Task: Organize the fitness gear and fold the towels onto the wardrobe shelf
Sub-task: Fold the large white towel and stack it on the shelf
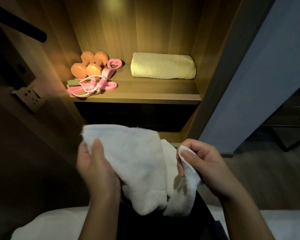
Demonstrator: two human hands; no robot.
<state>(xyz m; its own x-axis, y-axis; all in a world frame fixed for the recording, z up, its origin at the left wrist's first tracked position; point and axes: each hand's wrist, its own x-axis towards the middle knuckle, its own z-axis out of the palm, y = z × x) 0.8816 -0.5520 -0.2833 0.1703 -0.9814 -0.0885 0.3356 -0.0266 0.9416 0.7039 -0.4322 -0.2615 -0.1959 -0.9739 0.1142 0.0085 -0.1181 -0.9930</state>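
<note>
A white towel (142, 163) hangs loosely between both hands, low in front of the wardrobe. My left hand (95, 168) grips its left edge, thumb on top of the cloth. My right hand (203, 163) pinches a corner of it between thumb and fingers. On the lit wardrobe shelf (145, 90) a folded cream towel (163, 65) lies at the right. At the shelf's left sit two orange dumbbells (89, 64), a pink jump rope (87, 87) and a pink heart-shaped resistance band (111, 70).
A dark compartment (137, 116) opens below the shelf. A wall socket (30, 95) is on the left panel. A grey-blue door panel (260, 75) stands at the right, with a dark table (291, 118) beyond. White bedding (50, 224) lies along the bottom edge.
</note>
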